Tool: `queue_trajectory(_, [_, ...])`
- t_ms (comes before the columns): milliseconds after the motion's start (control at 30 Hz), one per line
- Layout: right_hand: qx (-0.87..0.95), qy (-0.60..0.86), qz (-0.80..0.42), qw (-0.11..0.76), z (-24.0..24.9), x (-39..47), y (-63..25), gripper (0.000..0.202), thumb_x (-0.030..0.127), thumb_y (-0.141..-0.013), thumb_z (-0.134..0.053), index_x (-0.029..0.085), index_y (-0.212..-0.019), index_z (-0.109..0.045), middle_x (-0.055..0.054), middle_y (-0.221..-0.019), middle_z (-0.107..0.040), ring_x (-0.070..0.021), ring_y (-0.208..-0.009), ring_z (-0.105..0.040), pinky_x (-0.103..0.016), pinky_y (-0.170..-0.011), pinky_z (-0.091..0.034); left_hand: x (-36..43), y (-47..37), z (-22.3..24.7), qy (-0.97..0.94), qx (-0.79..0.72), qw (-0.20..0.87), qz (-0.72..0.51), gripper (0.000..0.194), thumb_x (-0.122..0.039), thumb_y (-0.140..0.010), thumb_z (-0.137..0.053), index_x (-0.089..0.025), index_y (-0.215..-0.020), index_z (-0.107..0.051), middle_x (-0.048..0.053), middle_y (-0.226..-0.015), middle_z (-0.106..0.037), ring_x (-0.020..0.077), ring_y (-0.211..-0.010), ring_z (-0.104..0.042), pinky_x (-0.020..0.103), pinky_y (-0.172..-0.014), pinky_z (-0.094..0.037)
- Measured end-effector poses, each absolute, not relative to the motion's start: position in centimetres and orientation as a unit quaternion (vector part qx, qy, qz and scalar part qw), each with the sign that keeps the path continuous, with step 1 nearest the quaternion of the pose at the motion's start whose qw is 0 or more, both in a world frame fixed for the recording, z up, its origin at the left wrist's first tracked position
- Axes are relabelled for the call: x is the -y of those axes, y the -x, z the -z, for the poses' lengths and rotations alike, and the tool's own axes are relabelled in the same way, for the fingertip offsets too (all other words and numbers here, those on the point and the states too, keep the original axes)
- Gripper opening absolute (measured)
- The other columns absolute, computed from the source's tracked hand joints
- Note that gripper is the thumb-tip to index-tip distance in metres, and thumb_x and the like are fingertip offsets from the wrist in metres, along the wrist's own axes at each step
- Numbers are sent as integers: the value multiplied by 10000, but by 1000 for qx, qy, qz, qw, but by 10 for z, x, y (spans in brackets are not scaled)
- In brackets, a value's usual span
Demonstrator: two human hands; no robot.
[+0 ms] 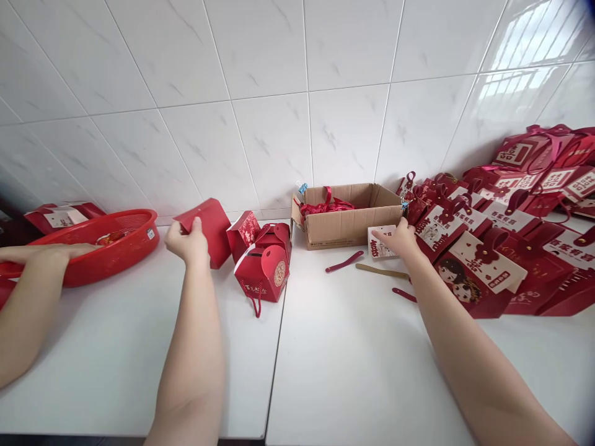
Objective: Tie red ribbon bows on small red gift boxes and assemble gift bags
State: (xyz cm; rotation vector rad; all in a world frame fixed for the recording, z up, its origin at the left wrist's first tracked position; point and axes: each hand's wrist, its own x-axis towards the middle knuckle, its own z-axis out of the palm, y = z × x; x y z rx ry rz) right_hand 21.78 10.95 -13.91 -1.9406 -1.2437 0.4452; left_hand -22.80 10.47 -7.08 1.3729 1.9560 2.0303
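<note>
Nearest you: bare white bench (348, 365), with a seam running away from you just right of the rope box. Both your forearms reach out over it.

Three loose straps lie by your right wrist: a short red strap (403, 294) partly behind the wrist, a gold strap (379, 270) beyond it, a dark red strap (344, 261) to its left.

Rope box (261, 275) stands on the bench left of the seam, red cord hanging down its front. Dark red box (277, 233) right behind it, floral box (245, 233) beside that on the left.

Your left hand (188, 243) has the plain red box (209, 232) by its left side, thumb on the near face, fingers pinching it. Box is tilted, just left of the floral box.

Your right hand (403, 238) is at the white card (382, 243), index finger laid across its top. Can't tell if the other fingers grip it. Card has red lettering, sits in front of the carton's right end.

Carton (348, 230) behind: red ribbons (328, 205) inside, blue clip (303, 188) at its left corner.

Right of you, gift bags (478, 279) in rows, pink boxes (515, 155) piled behind.

Far left, red basket (116, 257); another person's hand (69, 250) goes in over the rim, finger state unclear.

Tiled wall (269, 56) at the back.
</note>
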Motion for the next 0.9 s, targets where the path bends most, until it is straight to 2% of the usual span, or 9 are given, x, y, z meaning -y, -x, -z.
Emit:
queue_trajectory(100, [485, 776, -176, 364, 132, -105, -217, 1093, 546, -624, -700, 62, -1459, -187, -306, -1400, -309, -481, -1286, -342, -581, -1005, -337, -90, 217, 36, -415, -542, -86, -726, 160, -249, -793, -483, -153, -912, -436, 31, -1042, -589, 155, -1036, -563, 321, -961, -460])
queue_trajectory(167, [483, 787, -166, 345, 118, -99, -216, 1089, 524, -657, -688, 19, -1464, -160, -326, -1409, -294, -493, -1298, -319, -588, -1009, -333, -73, 197, 14, -447, -363, -150, -804, 237, -235, -727, -577, -137, -927, -497, 41, -978, -641, 186, -989, -608, 374, -939, -497])
queue_trajectory(233, [501, 771, -132, 370, 98, -88, -214, 1013, 506, -714, -649, 21, -1466, -175, -310, -1436, -281, -483, -1326, -286, -597, -1030, -309, -53, 168, 1, -477, -278, -158, -819, 246, -249, -703, -650, -197, -916, -539, 7, -985, -671, 224, -1023, -619, 447, -958, -490])
queue_trajectory(333, [577, 652, -104, 480, 68, -68, -206, 766, 478, -854, -500, 122, -1468, -215, -208, -1455, -346, -359, -1359, -324, -538, -1065, -326, -29, 115, 1, -567, -309, 28, -763, 187, -280, -715, -709, -269, -872, -608, -16, -1019, -696, 255, -1090, -605, 460, -932, -500])
queue_trajectory(400, [633, 548, -136, 529, 54, -54, -200, 649, 468, -913, -422, 193, -1464, -217, -144, -1394, -458, -278, -1310, -425, -476, -1038, -399, -25, 80, 14, -591, -290, 176, -732, 204, -276, -677, -758, -239, -853, -663, 7, -971, -716, 253, -1001, -644, 436, -890, -520])
queue_trajectory(467, [687, 458, -198, 529, 47, -43, -196, 581, 481, -936, -392, 241, -1447, -254, -102, -1339, -523, -231, -1240, -506, -416, -999, -458, -30, 53, 31, -601, -304, 357, -647, 261, -311, -647, -794, -207, -864, -693, 33, -922, -727, 256, -916, -670, 423, -832, -537])
queue_trajectory(533, [722, 404, -252, 502, 46, -37, -195, 558, 503, -926, -422, 272, -1422, -313, -86, -1340, -526, -215, -1181, -553, -379, -953, -503, -38, 36, 49, -604, -324, 458, -566, 316, -342, -657, -794, -207, -930, -707, 48, -994, -724, 260, -968, -658, 405, -861, -524])
queue_trajectory(700, [761, 396, -268, 438, 51, -37, -204, 649, 419, -784, -670, 318, -1370, -411, -71, -1383, -487, -219, -1023, -627, -382, -829, -574, -53, 19, 80, -598, -326, 539, -496, 368, -347, -672, -789, -220, -1005, -698, 57, -1119, -691, 245, -1052, -622, 375, -913, -493])
queue_trajectory(900, [779, 426, -258, 381, 59, -47, -211, 501, 257, -763, -663, 296, -1252, -567, -44, -1331, -545, -235, -1082, -595, -409, -856, -567, -59, 11, 100, -607, -380, 509, -477, 391, -337, -671, -779, -196, -1002, -625, 82, -1096, -672, 238, -1009, -627, 373, -860, -508])
